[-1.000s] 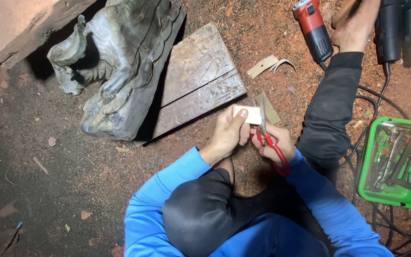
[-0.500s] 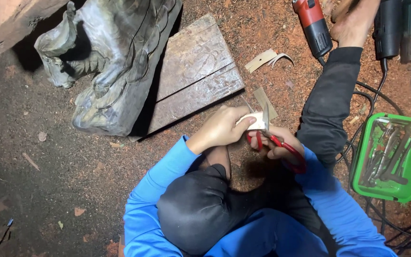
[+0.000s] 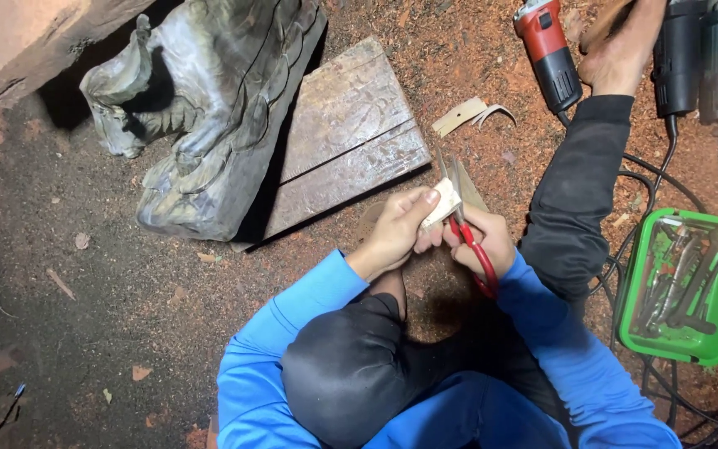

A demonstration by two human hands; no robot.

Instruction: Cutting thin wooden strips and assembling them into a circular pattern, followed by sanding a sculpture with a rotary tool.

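Seated person cutting a pale strip with red-handled scissors over a sawdust floor.

Left hand (image 3: 396, 233) pinched the pale strip (image 3: 443, 204) at knee height; right hand (image 3: 484, 243) was closed through the grips of the red-handled scissors (image 3: 469, 241), blades apart around the strip. Nearby: carved figure (image 3: 209, 108), wooden board (image 3: 351, 133), red power tool (image 3: 548, 51), green tray (image 3: 687, 287) of tools. Risk, as judged: the pinching fingers sat just beside the blades, so a hasty snip could nick them.

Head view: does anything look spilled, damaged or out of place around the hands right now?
Nothing is damaged. Sawdust and chips cover the ground. A curled offcut lies loose by the red grinder. The left hand holds a pale strip; the right hand works red-handled scissors.
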